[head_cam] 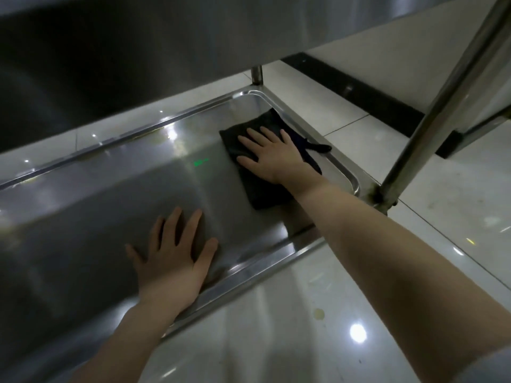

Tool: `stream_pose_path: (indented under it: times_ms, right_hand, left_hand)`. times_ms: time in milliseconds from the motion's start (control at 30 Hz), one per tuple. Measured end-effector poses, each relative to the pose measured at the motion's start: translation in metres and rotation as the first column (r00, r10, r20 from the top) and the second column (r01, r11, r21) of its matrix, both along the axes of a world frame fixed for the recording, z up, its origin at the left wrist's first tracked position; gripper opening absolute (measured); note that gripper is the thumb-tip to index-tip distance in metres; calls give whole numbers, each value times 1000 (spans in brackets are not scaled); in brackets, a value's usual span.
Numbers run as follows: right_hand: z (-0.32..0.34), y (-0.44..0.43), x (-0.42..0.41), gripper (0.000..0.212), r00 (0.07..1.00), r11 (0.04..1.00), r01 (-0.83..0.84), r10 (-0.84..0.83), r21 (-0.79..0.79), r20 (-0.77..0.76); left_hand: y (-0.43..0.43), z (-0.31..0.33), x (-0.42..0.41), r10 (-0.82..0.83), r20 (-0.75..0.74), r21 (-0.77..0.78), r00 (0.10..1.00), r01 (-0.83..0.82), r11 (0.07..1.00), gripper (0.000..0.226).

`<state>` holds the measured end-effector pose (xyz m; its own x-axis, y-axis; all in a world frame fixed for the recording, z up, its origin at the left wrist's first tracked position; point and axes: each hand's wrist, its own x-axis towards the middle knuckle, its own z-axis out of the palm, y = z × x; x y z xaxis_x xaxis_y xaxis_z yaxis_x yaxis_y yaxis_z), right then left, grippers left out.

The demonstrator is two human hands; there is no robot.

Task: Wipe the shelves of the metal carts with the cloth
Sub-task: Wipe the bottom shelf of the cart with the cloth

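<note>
The right hand (272, 156), fingers spread, presses flat on the dark cloth (265, 194) in the shelf (96, 194) corner; the left hand (171, 255) rests splayed on bare metal.

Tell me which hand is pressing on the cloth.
The right hand, spread flat on the dark cloth by the right end of the shelf; the left hand rests on bare metal.
</note>
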<state>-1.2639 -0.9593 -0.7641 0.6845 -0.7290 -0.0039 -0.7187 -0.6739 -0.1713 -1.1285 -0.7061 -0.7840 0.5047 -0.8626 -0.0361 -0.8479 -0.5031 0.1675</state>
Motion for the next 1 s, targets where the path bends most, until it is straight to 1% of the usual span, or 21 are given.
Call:
stream_pose_path:
  times_ms: [67,167,233,300,400,467,533,600,667,767,833,933,1000]
  right_hand:
    - [-7,22,-28,61,999,999,15,-14,-31,49]
    - [-21,59,-85,65,995,996,82,-81,-18,54]
    - [-23,66,-105,68,991,993,118,-118,-7,56]
    - [-20,52,-102,68,991,991,132,-131,-22,34]
    - [-10,4,-74,65,994,991,112,-112,-77,9]
    - [-3,-29,-59,64,995,994,86,-89,-59,-36]
    - [-1,-41,-50,64,994,995,89,-91,-44,-56]
    - [-3,-30,-50,64,991,989,135,-136,-57,-20]
    - [-7,-4,-67,64,976,974,219,-219,-58,21]
    - [-19,50,-101,68,940,937,341,-340,-79,25]
    - [-22,65,-109,70,928,924,372,-372,-86,18]
    - [-13,32,-104,68,927,925,375,-375,-61,7]
    - [-6,-5,-93,68,919,920,392,-390,-23,62]
  left_hand:
    - [1,0,0,8,4,-15,1000,-8,1000,59]
    - [3,0,1,0,10,-16,1000,0,1000,59]
    - [3,0,0,-3,11,-5,1000,3,1000,61]
    - [1,1,-3,-12,20,5,1000,12,1000,62]
    - [-1,2,-3,-18,29,13,999,17,1000,62]
    - [-1,1,-2,-21,17,9,1000,21,1000,61]
    - [0,0,0,-27,8,9,1000,27,1000,61]
    - [2,0,1,-22,12,7,1000,22,1000,60]
    - [2,0,1,-14,14,5,1000,14,1000,60]
    - [5,-1,1,-10,33,-6,999,11,1000,61]
    - [6,-3,0,-18,45,-3,999,18,1000,62]
    - [7,-3,-1,-40,37,22,998,40,999,60]
    - [5,-2,-1,-41,29,18,999,41,999,62]
